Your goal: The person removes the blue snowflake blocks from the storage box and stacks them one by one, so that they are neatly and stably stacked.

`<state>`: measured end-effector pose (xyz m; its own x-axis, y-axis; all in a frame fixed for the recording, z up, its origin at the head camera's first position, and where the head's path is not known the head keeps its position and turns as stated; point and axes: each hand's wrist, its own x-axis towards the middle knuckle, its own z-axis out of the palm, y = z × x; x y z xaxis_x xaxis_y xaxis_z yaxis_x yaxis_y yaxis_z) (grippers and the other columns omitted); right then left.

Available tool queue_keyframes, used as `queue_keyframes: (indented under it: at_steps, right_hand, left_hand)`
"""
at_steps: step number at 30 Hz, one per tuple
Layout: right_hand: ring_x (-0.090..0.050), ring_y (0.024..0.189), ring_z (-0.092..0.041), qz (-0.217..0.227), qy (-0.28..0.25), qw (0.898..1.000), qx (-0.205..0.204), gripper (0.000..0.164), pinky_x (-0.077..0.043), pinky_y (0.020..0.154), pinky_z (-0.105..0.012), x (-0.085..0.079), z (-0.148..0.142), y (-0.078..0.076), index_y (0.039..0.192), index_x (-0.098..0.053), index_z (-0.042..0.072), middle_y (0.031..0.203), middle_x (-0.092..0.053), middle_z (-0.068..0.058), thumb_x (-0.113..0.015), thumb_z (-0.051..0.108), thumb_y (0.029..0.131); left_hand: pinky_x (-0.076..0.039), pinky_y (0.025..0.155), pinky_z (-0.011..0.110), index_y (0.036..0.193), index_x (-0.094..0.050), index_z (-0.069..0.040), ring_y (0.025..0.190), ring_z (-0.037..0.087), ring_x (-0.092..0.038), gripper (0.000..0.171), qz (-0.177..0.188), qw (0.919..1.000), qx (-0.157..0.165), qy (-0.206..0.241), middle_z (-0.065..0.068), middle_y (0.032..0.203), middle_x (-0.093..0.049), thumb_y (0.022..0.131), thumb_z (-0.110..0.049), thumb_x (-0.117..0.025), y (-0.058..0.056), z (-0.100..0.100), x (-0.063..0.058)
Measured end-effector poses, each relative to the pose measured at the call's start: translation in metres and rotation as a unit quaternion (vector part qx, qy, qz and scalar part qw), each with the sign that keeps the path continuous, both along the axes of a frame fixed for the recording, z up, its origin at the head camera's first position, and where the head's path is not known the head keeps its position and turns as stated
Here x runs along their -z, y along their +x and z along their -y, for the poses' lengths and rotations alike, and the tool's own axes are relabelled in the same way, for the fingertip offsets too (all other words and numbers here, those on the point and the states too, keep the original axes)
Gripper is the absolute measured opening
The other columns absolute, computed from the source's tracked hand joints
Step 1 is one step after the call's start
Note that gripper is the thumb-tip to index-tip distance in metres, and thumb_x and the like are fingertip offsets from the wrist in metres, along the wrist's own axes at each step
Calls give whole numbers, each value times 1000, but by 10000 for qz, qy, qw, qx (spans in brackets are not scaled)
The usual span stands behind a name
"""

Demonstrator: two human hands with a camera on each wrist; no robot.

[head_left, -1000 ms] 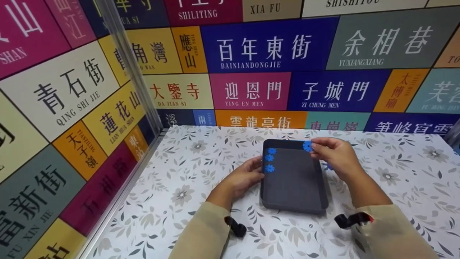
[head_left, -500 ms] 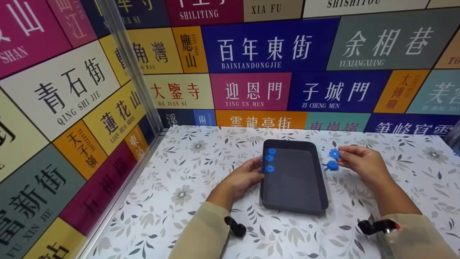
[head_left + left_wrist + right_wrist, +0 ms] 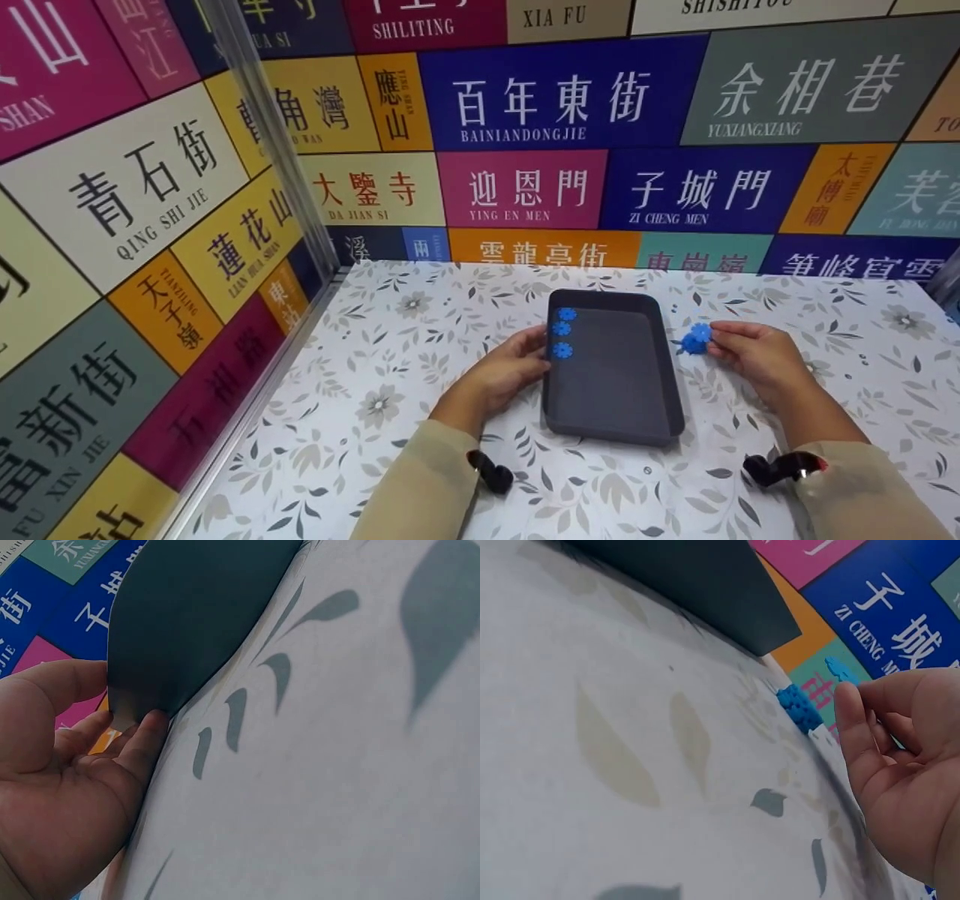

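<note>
My right hand (image 3: 761,360) pinches a blue flower-shaped notched disc (image 3: 701,332) between thumb and fingertips, to the right of the tray. Close under that disc, a blue clump of similar notched pieces (image 3: 694,346) sits on the table; the right wrist view shows the clump (image 3: 801,706) apart from the pinched disc (image 3: 841,669). My left hand (image 3: 508,371) touches the outer left wall of a dark grey rectangular tray (image 3: 671,375) with its fingertips. Inside the tray, along its left side, three blue discs (image 3: 562,350) lie in a column.
A white tablecloth (image 3: 375,472) with grey leaves and flowers covers the table. Colourful sign-printed walls (image 3: 521,187) stand behind and to the left, with a clear corner post (image 3: 289,150) between them. Tiny dots by the clump may be print or bits.
My right hand left the tray's far right corner with a disc, moved right past the clump, then came slightly down to bring the disc over it. My left hand and the tray stayed put.
</note>
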<state>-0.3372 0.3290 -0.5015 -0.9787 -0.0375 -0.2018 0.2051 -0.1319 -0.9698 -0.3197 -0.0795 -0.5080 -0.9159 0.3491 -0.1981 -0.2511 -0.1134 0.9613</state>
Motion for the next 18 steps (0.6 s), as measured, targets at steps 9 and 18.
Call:
queue_keyframes:
  at_steps: [9,18]
  right_hand:
    - [-77,86,-5,198,293,9994,4,17,-64,84,-19,6,0,-2,113,-81,18,98,-81,9,-76,12,99]
    - [-75,83,-4,161,415,9990,70,19,-64,80,-19,7,1,-3,117,-79,13,95,-80,9,-76,12,99]
  left_hand:
    - [-41,129,44,167,-33,-5,159,31,-41,78,-233,9994,201,179,17,172,-38,94,11,-59,2,0,1]
    - [-39,130,45,167,-32,-5,159,31,-41,79,-242,9993,228,182,16,173,-38,94,10,-58,1,0,2]
